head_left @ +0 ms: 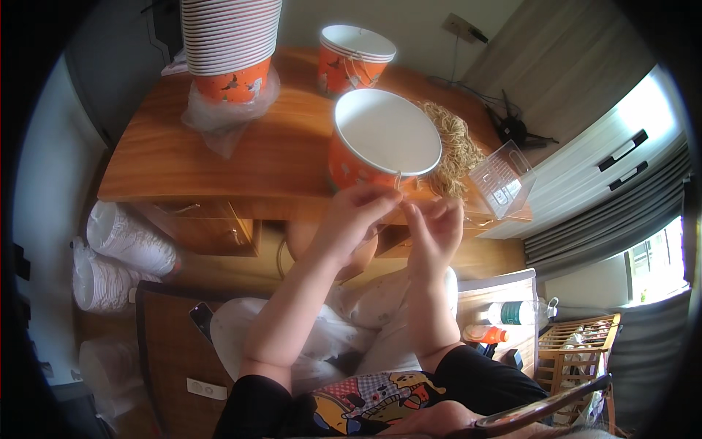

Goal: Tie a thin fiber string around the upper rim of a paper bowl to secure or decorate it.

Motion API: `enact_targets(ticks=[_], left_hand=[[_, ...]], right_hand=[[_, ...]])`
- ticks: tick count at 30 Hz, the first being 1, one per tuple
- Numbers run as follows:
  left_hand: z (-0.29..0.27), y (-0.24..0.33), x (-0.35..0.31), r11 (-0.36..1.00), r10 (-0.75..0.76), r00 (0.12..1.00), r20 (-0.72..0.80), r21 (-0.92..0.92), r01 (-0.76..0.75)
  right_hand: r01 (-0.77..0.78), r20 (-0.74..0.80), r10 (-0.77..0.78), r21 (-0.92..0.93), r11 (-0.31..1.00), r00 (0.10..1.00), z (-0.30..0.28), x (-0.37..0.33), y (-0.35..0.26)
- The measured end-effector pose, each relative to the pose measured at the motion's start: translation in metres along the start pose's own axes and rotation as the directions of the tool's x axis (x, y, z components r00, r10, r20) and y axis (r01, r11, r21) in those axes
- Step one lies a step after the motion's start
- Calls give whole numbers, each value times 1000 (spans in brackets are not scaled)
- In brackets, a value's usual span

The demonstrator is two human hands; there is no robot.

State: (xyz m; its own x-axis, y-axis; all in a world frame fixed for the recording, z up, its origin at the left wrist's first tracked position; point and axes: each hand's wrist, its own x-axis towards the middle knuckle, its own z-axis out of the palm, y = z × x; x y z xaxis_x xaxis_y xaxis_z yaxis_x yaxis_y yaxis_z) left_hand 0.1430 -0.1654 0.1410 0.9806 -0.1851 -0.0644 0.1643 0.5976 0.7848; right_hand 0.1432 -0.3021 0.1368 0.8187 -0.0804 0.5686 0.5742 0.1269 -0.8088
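Left: a tall bucket stack (232, 36) stands on the desk (285, 157); a shorter bucket stack (357, 44) stands further right. Left hand (357, 212): grip pinching a thin cord (398, 180) at the near side of the open orange bucket (384, 132), on the desk's front part. Right hand (436, 230): fingertips beside the left's; grip undeterminable. Right: tangled cord pile (455, 150), clear plastic container (503, 180).

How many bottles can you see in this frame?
2: a clear bottle with a green label at lower right, and an orange bottle just below it in the picture. Others may be hidden.
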Motion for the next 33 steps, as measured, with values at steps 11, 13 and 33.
enact_targets(ticks=[11, 13, 33], left_hand=[[2, -5, 2, 987, 161, 986, -37, -2, -161], [3, -5, 1, 985, 174, 983, -55, 15, -173], [-8, -15, 10, 978, 192, 981, -4, 78, -191]], right_hand=[[-188, -7, 204, 351, 917, 979, -1, -2, 16], [-200, -11, 218, 348, 916, 976, -1, -2, 15], [-365, 150, 334, 309, 878, 931, -10, -13, 17]])
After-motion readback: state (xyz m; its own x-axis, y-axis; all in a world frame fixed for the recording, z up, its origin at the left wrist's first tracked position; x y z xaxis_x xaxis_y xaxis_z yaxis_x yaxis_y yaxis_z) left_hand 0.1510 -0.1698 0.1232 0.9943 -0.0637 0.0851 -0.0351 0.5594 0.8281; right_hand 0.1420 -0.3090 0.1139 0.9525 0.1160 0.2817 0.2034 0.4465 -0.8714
